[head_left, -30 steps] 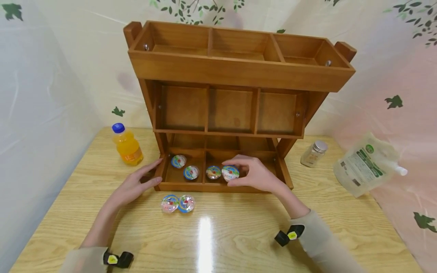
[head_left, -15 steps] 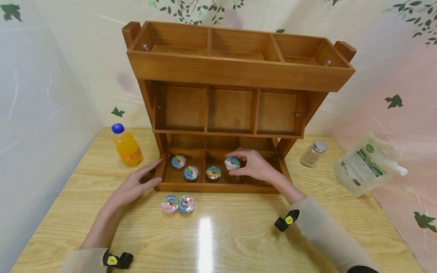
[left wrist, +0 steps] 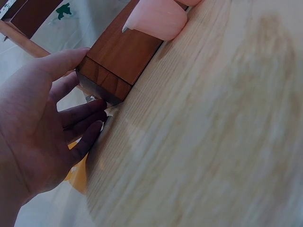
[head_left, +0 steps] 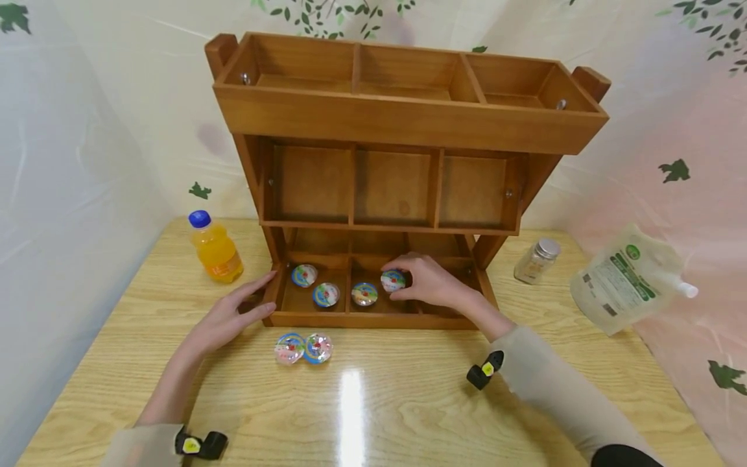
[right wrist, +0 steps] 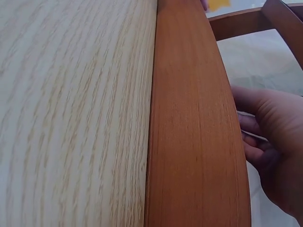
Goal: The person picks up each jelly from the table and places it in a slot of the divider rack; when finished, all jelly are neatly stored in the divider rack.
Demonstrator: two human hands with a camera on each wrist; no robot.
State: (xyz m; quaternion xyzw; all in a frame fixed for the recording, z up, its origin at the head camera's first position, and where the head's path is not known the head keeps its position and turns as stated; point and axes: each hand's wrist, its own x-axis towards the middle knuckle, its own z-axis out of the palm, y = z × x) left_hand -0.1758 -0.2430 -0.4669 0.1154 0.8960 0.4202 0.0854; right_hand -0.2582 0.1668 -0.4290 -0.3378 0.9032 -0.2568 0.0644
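Note:
In the head view my right hand (head_left: 426, 280) pinches a small jelly cup (head_left: 393, 280) between thumb and fingers, in the bottom tray's middle compartment. Another jelly cup (head_left: 364, 294) lies just left of it there. Two more, one a jelly cup (head_left: 304, 275) towards the back, sit in the left compartment. My left hand (head_left: 224, 319) rests with extended fingers against the left end of the wooden rack (head_left: 397, 118); the left wrist view shows that hand (left wrist: 42, 113) at the rack's corner. The front board (right wrist: 194, 123) hides the held cup in the right wrist view.
Two pink jelly cups, one a cup (head_left: 289, 348), lie on the table (head_left: 420, 402) before the rack. An orange drink bottle (head_left: 216, 248) stands left. On the right are a glass jar (head_left: 535, 262) with a metal lid and a spouted pouch (head_left: 630, 282).
My right hand has lifted the jelly cup from beside its neighbour, moved it back, then slightly left, staying within the middle compartment. My left hand keeps its place.

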